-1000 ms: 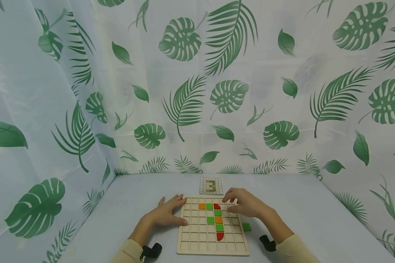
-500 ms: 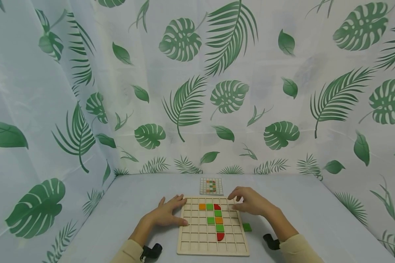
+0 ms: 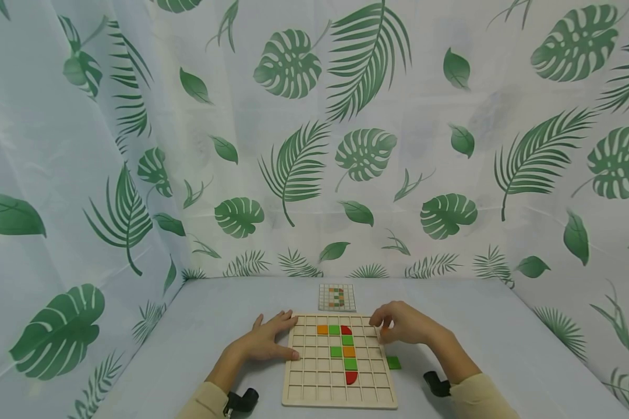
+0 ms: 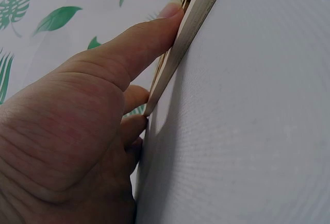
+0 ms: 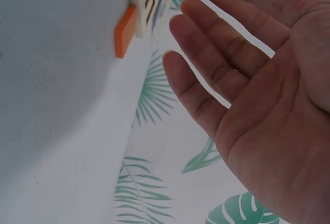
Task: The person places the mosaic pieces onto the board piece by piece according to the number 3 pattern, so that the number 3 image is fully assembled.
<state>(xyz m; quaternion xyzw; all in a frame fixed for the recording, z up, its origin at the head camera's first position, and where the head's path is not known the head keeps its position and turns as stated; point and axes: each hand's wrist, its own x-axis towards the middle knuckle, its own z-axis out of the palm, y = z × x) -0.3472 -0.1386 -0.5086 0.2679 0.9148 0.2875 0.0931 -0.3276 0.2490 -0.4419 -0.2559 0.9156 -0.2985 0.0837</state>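
Observation:
A wooden grid board (image 3: 314, 391) lies on the table, with orange, green and red tiles set in some cells. My left hand (image 3: 264, 339) rests at its left edge, fingers extended; the thumb (image 4: 154, 33) touches the rim in the left wrist view. Over the board's far right corner is my right hand (image 3: 406, 325), its fingers loosely bent. I see nothing held by its visible fingers in the right wrist view. An orange tile (image 5: 125, 31) lies against the board's side there; my right hand hides it in the head view. A green tile (image 3: 393, 362) lies by the right edge.
Beyond the board lies a small card (image 3: 324, 304) printed with a grid of coloured shapes. White cloth with green leaves hangs as a backdrop (image 3: 304, 250) behind and around the table (image 3: 451, 297). A black wrist camera (image 3: 436, 384) sits under my right forearm.
My right hand has shifted rightward, from near the red tile at the top to the board's far right corner. The left hand and the tiles on the board stay put.

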